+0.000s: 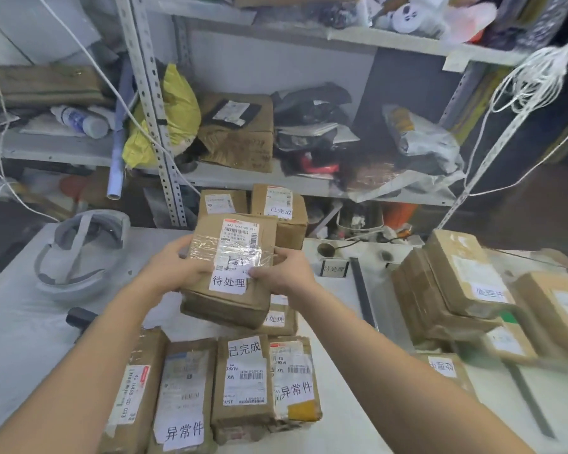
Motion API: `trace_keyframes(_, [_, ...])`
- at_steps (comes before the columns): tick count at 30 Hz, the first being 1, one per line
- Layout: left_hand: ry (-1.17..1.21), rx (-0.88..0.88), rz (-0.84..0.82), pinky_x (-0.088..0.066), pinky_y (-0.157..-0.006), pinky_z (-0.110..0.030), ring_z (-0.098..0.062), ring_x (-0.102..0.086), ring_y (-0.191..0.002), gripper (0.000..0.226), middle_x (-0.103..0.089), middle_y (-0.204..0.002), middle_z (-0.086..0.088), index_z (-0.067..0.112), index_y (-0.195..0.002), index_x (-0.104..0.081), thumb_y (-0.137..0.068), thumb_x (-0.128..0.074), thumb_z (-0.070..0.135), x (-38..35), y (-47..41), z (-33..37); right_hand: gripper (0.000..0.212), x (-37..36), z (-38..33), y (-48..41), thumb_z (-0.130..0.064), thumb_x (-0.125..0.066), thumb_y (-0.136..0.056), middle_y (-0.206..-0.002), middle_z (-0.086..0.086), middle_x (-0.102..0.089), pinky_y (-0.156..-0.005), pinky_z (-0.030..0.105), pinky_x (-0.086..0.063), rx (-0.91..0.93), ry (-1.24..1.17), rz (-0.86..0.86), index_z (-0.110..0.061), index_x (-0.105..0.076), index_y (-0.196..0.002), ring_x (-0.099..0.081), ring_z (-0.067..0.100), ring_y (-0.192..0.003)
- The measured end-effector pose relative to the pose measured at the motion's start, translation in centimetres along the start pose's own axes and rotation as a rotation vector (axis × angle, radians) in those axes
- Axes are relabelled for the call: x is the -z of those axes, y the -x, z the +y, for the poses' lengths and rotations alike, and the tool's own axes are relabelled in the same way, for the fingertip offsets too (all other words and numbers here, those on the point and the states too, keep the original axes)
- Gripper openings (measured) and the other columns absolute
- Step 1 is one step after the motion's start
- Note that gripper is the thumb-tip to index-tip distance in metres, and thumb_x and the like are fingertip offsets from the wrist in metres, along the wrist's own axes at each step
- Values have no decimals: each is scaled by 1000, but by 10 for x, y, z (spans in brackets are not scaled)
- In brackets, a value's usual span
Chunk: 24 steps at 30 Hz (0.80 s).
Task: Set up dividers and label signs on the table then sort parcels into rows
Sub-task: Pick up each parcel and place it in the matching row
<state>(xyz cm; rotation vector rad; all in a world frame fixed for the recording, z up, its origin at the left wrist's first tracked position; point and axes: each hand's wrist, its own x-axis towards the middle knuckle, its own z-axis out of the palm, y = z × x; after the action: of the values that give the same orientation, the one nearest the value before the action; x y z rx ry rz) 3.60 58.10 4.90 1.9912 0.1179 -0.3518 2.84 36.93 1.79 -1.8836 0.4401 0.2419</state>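
I hold a brown cardboard parcel (230,257) with a shipping label and a white tag above the white table (20,322). My left hand (174,267) grips its left side and my right hand (282,273) its right side. Another tagged parcel (277,317) lies just beneath it. Several parcels (230,388) with white tags lie in a row near me. Two parcels (276,211) stand at the table's far edge. A stack of parcels (450,283) sits at the right. A black divider strip (361,290) lies on the table beside a small white label sign (334,267).
A white headset (79,253) rests on the table's left part, with a small black object (79,317) near it. A second black strip (532,401) lies at the lower right. Metal shelving (164,126) crowded with bags, boxes and cords stands behind the table.
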Motion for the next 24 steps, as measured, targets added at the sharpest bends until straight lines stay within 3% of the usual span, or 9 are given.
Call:
trace_keyframes(3, [58, -81, -6, -44, -66, -23, -14, -60, -101, 45, -63, -104, 9, 43, -113, -54, -84, -74, 15, -21, 16, 25, 44, 34, -1, 16, -28, -90, -59, -89, -12, -77, -77, 41, -62, 82, -41, 39, -29, -74, -99, -74, 13, -85])
trace_keyframes(6, [83, -152, 9, -41, -65, -19, -2, -58, -95, 45, -64, -96, 17, 49, -99, -56, -86, -71, 9, -48, 38, 48, 36, 73, 3, 36, -24, -88, -64, -88, -14, -74, -81, 38, -61, 147, -83, 51, -41, -64, -84, -72, 12, -87])
trace_keyframes(12, [131, -203, 8, -51, -78, -25, -12, -66, -103, 53, -71, -108, 10, 32, -128, -60, -81, -77, 14, -119, 77, 83, 36, 161, 22, 72, -17, -87, -68, -89, -13, -75, -81, 41, -61, 224, -133, 59, -43, -64, -79, -73, 13, -88])
trace_keyframes(15, [132, -217, -22, -53, -84, -30, -14, -67, -102, 61, -71, -109, 8, 33, -132, -58, -78, -81, 15, -163, 97, 95, 50, 203, 42, 83, -13, -89, -68, -99, -11, -75, -80, 38, -62, 211, -177, 32, -35, -70, -109, -73, 10, -89])
trace_keyframes(18, [134, -220, -25, -54, -86, -30, -11, -66, -102, 63, -71, -108, 10, 37, -131, -58, -77, -82, 15, -203, 103, 93, 71, 233, 69, 88, -12, -90, -69, -111, -10, -70, -82, 39, -62, 189, -201, 45, -30, -60, -131, -70, 12, -94])
trace_keyframes(21, [166, -213, -11, -55, -78, -21, -11, -66, -100, 59, -71, -106, 8, 37, -126, -61, -77, -82, 12, -240, 98, 83, 81, 250, 97, 84, -13, -90, -68, -130, 2, -66, -91, 42, -58, 190, -191, 71, -21, -56, -140, -66, 13, -107])
trace_keyframes(24, [185, -176, -27, -52, -67, -12, -6, -68, -93, 51, -73, -96, 16, 38, -115, -63, -79, -78, 4, -263, 83, 70, 78, 255, 119, 73, -15, -89, -70, -127, -3, -67, -94, 35, -56, 172, -146, 72, -21, -55, -140, -62, 0, -90])
